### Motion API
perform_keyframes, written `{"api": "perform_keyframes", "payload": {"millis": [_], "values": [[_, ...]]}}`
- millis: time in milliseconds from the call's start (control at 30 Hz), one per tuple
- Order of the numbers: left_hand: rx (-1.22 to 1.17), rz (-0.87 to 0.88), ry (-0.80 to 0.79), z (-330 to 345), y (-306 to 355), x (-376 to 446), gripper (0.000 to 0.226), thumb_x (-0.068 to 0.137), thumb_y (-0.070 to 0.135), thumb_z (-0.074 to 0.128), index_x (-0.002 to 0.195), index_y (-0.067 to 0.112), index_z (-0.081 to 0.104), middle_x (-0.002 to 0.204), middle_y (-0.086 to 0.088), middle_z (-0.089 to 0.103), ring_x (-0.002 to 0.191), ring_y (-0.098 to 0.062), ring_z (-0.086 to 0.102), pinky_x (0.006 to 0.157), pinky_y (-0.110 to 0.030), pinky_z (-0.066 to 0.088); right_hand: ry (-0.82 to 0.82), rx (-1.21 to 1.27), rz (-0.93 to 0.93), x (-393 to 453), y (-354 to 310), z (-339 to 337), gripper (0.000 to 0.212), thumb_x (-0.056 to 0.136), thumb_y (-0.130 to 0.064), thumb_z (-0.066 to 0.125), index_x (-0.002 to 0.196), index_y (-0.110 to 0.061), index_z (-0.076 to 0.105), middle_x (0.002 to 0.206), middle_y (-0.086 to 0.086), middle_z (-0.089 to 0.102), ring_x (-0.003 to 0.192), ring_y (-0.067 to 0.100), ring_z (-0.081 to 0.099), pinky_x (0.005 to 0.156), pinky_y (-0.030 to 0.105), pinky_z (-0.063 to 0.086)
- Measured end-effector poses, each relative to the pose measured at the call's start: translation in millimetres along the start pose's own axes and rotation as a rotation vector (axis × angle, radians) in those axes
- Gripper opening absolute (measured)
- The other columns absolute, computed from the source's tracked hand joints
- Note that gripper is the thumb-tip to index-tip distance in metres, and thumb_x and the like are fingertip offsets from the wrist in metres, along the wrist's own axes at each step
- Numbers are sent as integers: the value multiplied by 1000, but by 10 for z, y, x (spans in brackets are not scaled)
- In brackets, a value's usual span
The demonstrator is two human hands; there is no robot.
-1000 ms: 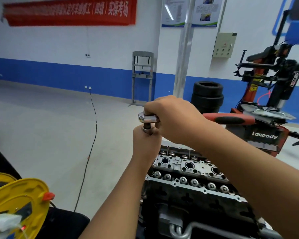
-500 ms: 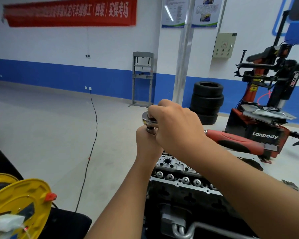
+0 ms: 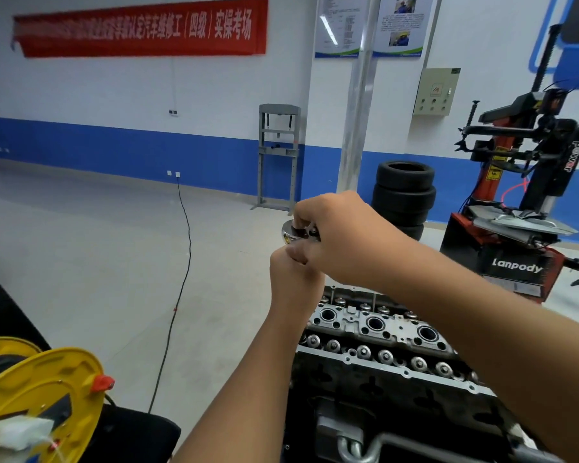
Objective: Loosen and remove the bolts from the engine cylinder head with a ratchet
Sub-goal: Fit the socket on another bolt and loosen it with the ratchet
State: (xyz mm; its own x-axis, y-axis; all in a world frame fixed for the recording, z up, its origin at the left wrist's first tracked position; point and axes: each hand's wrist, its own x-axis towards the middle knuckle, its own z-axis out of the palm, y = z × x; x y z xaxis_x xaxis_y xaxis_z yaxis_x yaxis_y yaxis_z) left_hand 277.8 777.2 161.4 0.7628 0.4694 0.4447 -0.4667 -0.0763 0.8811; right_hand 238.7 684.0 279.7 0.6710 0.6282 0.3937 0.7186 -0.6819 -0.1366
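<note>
Gripping the ratchet [image 3: 293, 232] head, the right hand [image 3: 341, 238] curls tight. Left hand [image 3: 293, 272] clasps the shaft beneath, above the cylinder head [image 3: 375, 329].

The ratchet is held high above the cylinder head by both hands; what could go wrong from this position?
1. The right hand covers the ratchet head while the left hand grips the shaft below it. If the socket slips off the bolt, knuckles may hit the cylinder head.
2. The tool stands tall, so a tilt could round the bolt; the socket end is hidden.
3. A freed bolt could drop into the open bores.
</note>
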Motion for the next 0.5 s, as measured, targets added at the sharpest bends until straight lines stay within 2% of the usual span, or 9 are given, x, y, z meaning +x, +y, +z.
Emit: {"api": "perform_keyframes", "payload": {"millis": [67, 167, 267, 367, 500], "values": [[19, 11, 0, -1, -11, 8, 38, 74, 4, 46, 45, 28, 43, 44, 14, 34, 49, -9, 26, 44, -21, 23, -40, 49, 15, 49, 12, -54, 23, 93, -34, 76, 97, -14, 66, 91, 2, 63, 84, 25, 62, 70, 33, 51], [36, 31, 7, 6, -44, 12, 54, 82, -10, 44, 44, 28, 38, 43, 13, 30, 45, -7, 23, 41, -17, 22, -81, 70, 47, 94, 22, -117, 23, 91, -35, 78, 101, -17, 68, 95, -1, 63, 89, 23, 63, 76, 33, 54], [49, 38, 19, 43, -38, 7, 56, 82, -12, 43, 43, 27, 35, 41, 12, 29, 42, -7, 24, 40, -15, 22, -93, 41, 40, 135, 37, -139, 22, 92, -34, 78, 103, -17, 68, 87, -6, 59, 83, 20, 62, 64, 25, 48], [57, 50, 16, 84, -47, 9, 58, 83, -13, 44, 41, 27, 34, 39, 12, 29, 41, -8, 25, 41, -15, 21, -90, 21, 41, 160, 71, -144, 20, 94, -33, 75, 102, -15, 69, 81, -7, 58, 70, 9, 54, 56, 18, 40], [52, 54, -21, 101, -34, 19, 46, 79, -2, 45, 44, 25, 32, 42, 10, 29, 44, -8, 24, 41, -16, 22, -87, 34, 39, 174, 134, -150, 18, 93, -34, 77, 95, -19, 66, 83, -6, 59, 73, 12, 57, 57, 19, 42]]}}
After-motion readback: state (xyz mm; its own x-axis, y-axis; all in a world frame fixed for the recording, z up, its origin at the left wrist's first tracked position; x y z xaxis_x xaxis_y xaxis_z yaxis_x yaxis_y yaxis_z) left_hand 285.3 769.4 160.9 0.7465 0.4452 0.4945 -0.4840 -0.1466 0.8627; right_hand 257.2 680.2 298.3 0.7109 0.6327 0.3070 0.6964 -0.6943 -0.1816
